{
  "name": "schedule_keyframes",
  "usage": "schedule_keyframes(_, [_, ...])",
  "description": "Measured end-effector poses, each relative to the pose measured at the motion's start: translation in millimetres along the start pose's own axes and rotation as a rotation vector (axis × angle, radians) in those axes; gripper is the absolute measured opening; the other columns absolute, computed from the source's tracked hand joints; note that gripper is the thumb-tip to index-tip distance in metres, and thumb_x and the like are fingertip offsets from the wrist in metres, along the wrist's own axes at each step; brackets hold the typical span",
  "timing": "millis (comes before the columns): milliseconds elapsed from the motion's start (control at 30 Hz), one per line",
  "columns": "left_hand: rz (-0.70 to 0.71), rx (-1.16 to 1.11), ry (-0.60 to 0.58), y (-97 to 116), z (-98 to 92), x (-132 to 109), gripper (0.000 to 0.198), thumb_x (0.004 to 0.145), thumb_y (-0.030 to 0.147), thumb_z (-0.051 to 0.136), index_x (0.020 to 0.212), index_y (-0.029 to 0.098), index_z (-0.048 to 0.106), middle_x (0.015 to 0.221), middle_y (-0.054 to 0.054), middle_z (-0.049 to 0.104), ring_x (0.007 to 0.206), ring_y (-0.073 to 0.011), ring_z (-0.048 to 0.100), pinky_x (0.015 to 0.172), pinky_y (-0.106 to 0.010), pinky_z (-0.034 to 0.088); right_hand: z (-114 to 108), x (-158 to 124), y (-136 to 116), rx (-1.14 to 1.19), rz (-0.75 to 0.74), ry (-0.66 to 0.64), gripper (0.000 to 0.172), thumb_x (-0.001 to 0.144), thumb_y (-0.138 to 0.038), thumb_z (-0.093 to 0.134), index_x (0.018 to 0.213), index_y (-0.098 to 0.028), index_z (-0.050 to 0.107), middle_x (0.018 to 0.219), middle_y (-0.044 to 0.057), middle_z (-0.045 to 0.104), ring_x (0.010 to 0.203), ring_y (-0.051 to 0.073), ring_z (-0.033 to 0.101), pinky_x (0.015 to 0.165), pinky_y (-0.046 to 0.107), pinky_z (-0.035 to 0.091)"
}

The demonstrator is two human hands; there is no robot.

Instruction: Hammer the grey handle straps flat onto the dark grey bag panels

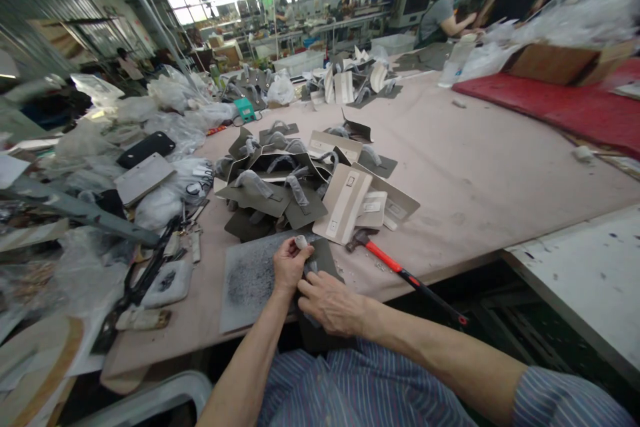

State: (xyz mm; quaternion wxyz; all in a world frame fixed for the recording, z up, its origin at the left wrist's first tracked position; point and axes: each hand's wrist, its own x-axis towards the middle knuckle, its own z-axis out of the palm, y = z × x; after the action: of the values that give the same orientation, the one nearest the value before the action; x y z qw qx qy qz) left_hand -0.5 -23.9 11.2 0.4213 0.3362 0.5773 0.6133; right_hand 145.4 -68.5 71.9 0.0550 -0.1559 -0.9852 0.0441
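Note:
My left hand (pixel 291 265) is closed around a small whitish piece (pixel 301 241) that sticks up between thumb and fingers. It is over the right edge of a worn grey board (pixel 247 280). My right hand (pixel 327 300) is closed on a dark grey-green panel (pixel 327 259) with a plastic-wrapped handle, close beside my left hand. The panel lies partly on the board and reaches toward my lap. Just beyond is a heap of similar panels (pixel 260 193) with wrapped handles, and beige panels (pixel 345 203) rest at its right side.
A hammer (pixel 385 257) with a red and black handle lies to the right, over the table's front edge. Plastic bags (pixel 170 127) crowd the left side. A red sheet (pixel 545 103) is at the right; people work beyond.

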Motion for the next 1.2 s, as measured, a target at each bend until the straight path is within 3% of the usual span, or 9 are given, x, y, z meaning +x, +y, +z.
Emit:
schedule_keyframes(167, [0.009, -0.26, 0.224, 37, -13.1, 14, 0.047, 0.058, 0.033, 0.087, 0.091, 0.015, 0.059, 0.079, -0.002, 0.073, 0.069, -0.0164, 0.072, 0.064, -0.026, 0.056, -14, 2, -9, -0.108, 0.373, -0.019, 0.012, 0.089, -0.014, 0.046, 0.092, -0.015, 0.057, 0.089, 0.012, 0.058, 0.082, 0.027, 0.055, 0.07, 0.04, 0.042])
schedule_keyframes(267, [0.196, -0.23, 0.199, 74, -26.3, 11, 0.045, 0.061, 0.031, 0.087, 0.093, 0.015, 0.059, 0.083, -0.003, 0.074, 0.072, -0.0166, 0.073, 0.072, -0.03, 0.058, -31, 1, -5, 0.012, 0.652, -0.076, 0.013, 0.09, -0.015, 0.045, 0.096, -0.015, 0.056, 0.088, 0.014, 0.063, 0.078, 0.027, 0.062, 0.064, 0.036, 0.042])
schedule_keyframes(367, [0.323, -0.123, 0.124, 95, -29.9, -2, 0.04, 0.067, 0.029, 0.085, 0.095, 0.016, 0.061, 0.087, -0.004, 0.075, 0.076, -0.0169, 0.074, 0.08, -0.033, 0.059, -37, -1, 3, 0.206, 0.882, -0.067, 0.025, 0.093, -0.031, 0.051, 0.112, -0.015, 0.053, 0.088, 0.013, 0.068, 0.079, 0.028, 0.067, 0.064, 0.034, 0.044])
schedule_keyframes(467, [0.262, -0.048, 0.019, 84, -22.0, -13, 0.035, 0.07, 0.029, 0.083, 0.095, 0.016, 0.062, 0.089, -0.005, 0.076, 0.079, -0.0178, 0.074, 0.081, -0.033, 0.059, -27, -3, 5, 0.39, 0.954, -0.003, 0.041, 0.092, -0.041, 0.057, 0.124, -0.016, 0.051, 0.094, 0.013, 0.072, 0.089, 0.03, 0.07, 0.073, 0.035, 0.046])
schedule_keyframes(633, [0.099, -0.074, -0.131, 34, -4.8, -11, 0.037, 0.071, 0.029, 0.08, 0.101, 0.016, 0.062, 0.09, -0.006, 0.076, 0.083, -0.0184, 0.074, 0.085, -0.034, 0.058, 2, -4, -2, 0.529, 0.975, 0.116, 0.045, 0.095, -0.043, 0.053, 0.13, -0.015, 0.053, 0.105, 0.016, 0.072, 0.101, 0.031, 0.069, 0.083, 0.038, 0.047])
schedule_keyframes(767, [0.008, -0.086, -0.214, 11, -0.4, -8, 0.038, 0.072, 0.032, 0.079, 0.101, 0.016, 0.061, 0.09, -0.007, 0.076, 0.085, -0.0205, 0.074, 0.086, -0.037, 0.058, 12, -9, -3, 0.613, 0.94, 0.157, 0.048, 0.097, -0.044, 0.048, 0.135, -0.013, 0.051, 0.12, 0.017, 0.069, 0.111, 0.031, 0.066, 0.091, 0.039, 0.047])
schedule_keyframes(967, [0.005, -0.034, -0.273, 5, 1.6, -11, 0.03, 0.075, 0.032, 0.077, 0.096, 0.017, 0.062, 0.091, -0.006, 0.075, 0.084, -0.0202, 0.074, 0.088, -0.038, 0.059, 15, -24, -3, 0.664, 0.855, 0.147, 0.056, 0.098, -0.042, 0.042, 0.145, -0.012, 0.043, 0.14, 0.019, 0.056, 0.123, 0.031, 0.058, 0.1, 0.044, 0.044])
schedule_keyframes(1200, [0.038, 0.046, -0.274, 4, 3.7, -9, 0.023, 0.079, 0.029, 0.072, 0.096, 0.018, 0.063, 0.092, -0.005, 0.075, 0.085, -0.0193, 0.074, 0.085, -0.034, 0.059, 23, -29, -7, 0.697, 0.835, 0.211, 0.055, 0.098, -0.04, 0.044, 0.147, -0.016, 0.04, 0.138, 0.016, 0.057, 0.12, 0.029, 0.059, 0.098, 0.044, 0.046])
